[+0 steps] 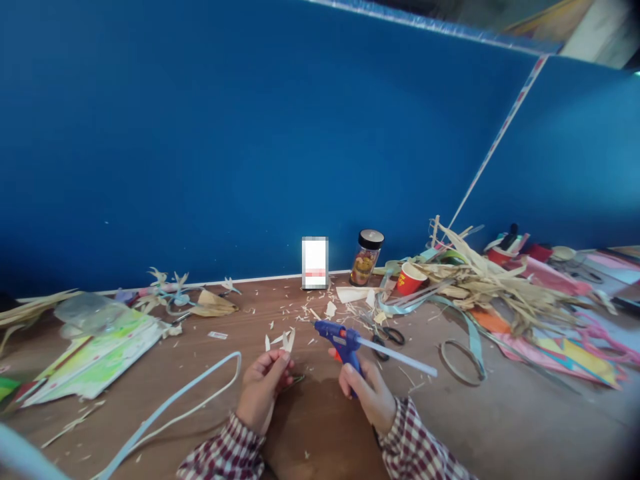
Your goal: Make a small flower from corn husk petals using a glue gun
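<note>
In my right hand [367,390] is a blue hot glue gun [345,343], its nozzle pointing left and a long clear glue stick [400,357] sticking out of its back. My left hand [265,387] pinches a small flower-like piece [287,340] with pale, pointed petals that look like dried husk. Its lower end is hidden by my fingers. A gap separates the nozzle from the petals. Black-handled scissors [393,335] lie on the table just beyond the glue gun.
Pale scraps litter the brown table [310,427]. Toward the back stand a lidded jar [367,260], a red paper cup [411,279] and a blurred-out white object [315,262]. Dried husks [500,287] pile up at right. Painted paper [100,353] and finished-looking flowers [170,283] lie left, near a pale blue strip [185,393].
</note>
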`<control>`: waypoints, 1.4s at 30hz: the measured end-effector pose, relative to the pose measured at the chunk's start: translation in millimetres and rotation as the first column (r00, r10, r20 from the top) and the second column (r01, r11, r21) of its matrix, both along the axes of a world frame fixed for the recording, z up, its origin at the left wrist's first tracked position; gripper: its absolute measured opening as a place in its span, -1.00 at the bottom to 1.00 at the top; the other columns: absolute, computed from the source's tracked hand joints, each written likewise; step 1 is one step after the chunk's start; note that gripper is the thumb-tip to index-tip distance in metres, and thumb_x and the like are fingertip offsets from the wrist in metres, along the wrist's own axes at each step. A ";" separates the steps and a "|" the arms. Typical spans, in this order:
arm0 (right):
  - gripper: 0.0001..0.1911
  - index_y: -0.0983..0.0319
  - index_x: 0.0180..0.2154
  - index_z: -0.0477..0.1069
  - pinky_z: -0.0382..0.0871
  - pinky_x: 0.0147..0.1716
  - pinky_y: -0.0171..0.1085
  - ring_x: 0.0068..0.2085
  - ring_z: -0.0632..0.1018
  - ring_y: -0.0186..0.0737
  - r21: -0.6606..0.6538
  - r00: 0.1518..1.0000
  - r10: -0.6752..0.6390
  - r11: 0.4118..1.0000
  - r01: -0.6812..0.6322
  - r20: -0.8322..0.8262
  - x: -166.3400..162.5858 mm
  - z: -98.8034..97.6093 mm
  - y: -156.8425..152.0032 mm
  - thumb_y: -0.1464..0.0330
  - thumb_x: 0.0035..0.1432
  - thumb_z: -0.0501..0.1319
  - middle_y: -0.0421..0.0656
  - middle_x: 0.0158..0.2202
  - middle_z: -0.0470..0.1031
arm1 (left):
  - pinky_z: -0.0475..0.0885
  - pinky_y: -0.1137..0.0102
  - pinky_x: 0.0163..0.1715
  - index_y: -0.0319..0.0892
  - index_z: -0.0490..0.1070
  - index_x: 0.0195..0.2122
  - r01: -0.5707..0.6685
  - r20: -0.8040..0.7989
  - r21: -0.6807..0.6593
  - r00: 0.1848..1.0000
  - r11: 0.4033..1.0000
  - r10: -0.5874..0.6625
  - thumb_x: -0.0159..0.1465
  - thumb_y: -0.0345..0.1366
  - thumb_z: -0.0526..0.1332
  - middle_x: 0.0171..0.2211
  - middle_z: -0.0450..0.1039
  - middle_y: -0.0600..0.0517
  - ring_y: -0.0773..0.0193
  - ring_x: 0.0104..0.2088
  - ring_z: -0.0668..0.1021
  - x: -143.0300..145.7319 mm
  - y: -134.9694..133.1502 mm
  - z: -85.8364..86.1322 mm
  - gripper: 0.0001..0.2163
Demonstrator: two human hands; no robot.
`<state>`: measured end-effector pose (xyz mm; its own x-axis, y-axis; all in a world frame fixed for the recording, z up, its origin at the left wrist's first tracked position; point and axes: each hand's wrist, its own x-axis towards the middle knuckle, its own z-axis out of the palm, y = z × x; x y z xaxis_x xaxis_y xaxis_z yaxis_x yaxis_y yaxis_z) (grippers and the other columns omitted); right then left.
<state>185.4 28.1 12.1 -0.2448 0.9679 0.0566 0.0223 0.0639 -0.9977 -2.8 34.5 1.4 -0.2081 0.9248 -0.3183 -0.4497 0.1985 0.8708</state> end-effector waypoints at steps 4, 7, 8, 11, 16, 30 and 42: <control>-0.53 0.36 -0.12 0.27 0.07 -0.64 -0.41 -0.62 0.20 -0.43 -0.061 0.993 0.000 0.998 -0.007 -0.121 2.1 -8.0 3.8 0.12 0.18 -0.09 -0.28 -0.64 0.21 | 0.35 0.55 -0.59 -0.23 0.40 -0.48 0.043 -0.067 0.033 0.997 0.999 -0.040 -0.04 -0.23 0.30 -0.60 0.40 0.11 0.46 -0.62 0.39 1.9 0.5 -3.4 -0.82; -0.53 0.33 -0.13 0.26 0.08 -0.63 -0.41 -0.63 0.21 -0.43 -0.055 0.992 0.043 0.997 -0.050 -0.120 4.2 -5.3 4.8 0.10 0.18 -0.11 -0.28 -0.64 0.23 | 0.35 0.53 -0.59 -0.24 0.40 -0.50 0.069 -0.102 0.060 0.993 0.996 -0.062 -0.04 -0.21 0.29 -0.61 0.40 0.11 0.44 -0.62 0.39 2.7 0.2 -4.7 -0.81; -0.53 0.33 -0.13 0.26 0.09 -0.62 -0.40 -0.63 0.21 -0.42 -0.040 0.992 0.070 0.996 -0.074 -0.106 4.9 -2.8 4.3 0.09 0.18 -0.11 -0.28 -0.64 0.23 | 0.34 0.53 -0.60 -0.24 0.40 -0.50 0.072 -0.108 0.069 0.992 0.995 -0.065 -0.03 -0.21 0.28 -0.61 0.40 0.10 0.44 -0.62 0.39 2.8 0.0 -4.8 -0.81; -0.53 0.33 -0.12 0.24 0.10 -0.56 -0.37 -0.60 0.24 -0.40 0.024 0.992 0.117 0.993 -0.116 -0.047 7.1 4.0 0.0 0.11 0.20 -0.15 -0.27 -0.63 0.24 | 0.32 0.54 -0.63 -0.23 0.39 -0.52 0.058 -0.113 0.080 0.992 0.995 -0.049 -0.04 -0.19 0.28 -0.63 0.39 0.11 0.45 -0.65 0.37 2.7 -0.1 -5.2 -0.80; -0.56 0.35 -0.12 0.24 0.14 -0.49 -0.32 -0.56 0.27 -0.36 0.061 0.981 0.158 0.984 -0.166 0.112 9.7 -1.4 -10.9 0.16 0.22 -0.17 -0.25 -0.62 0.27 | 0.30 0.55 -0.65 -0.23 0.39 -0.52 0.020 -0.129 0.081 0.992 0.996 -0.009 -0.03 -0.18 0.27 -0.63 0.39 0.11 0.46 -0.67 0.35 2.2 0.7 -7.9 -0.79; -0.55 0.33 -0.22 0.30 0.16 -0.42 -0.29 -0.55 0.32 -0.32 0.107 0.952 0.138 0.979 -0.172 0.275 7.1 -1.9 -15.4 0.12 0.19 -0.15 -0.22 -0.63 0.31 | 0.33 0.53 -0.62 -0.25 0.44 -0.51 0.051 -0.130 0.098 0.991 0.994 -0.038 -0.04 -0.19 0.27 -0.61 0.39 0.08 0.43 -0.64 0.37 1.4 3.2 -13.8 -0.80; -0.60 0.32 -0.17 0.25 0.19 -0.39 -0.27 -0.52 0.35 -0.31 0.144 0.953 0.114 0.977 -0.159 0.279 8.9 -13.6 -15.5 0.17 0.22 -0.17 -0.22 -0.61 0.31 | 0.36 0.50 -0.58 -0.22 0.43 -0.49 0.035 -0.101 0.072 0.995 0.997 -0.027 -0.06 -0.17 0.28 -0.61 0.39 0.10 0.41 -0.61 0.39 1.8 4.2 -10.5 -0.79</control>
<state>194.3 12.6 -1.5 -0.4021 0.9071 0.1247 0.2670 0.2465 -0.9317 -1.1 38.7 -9.1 -0.2061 0.9515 -0.2285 -0.3547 0.1450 0.9237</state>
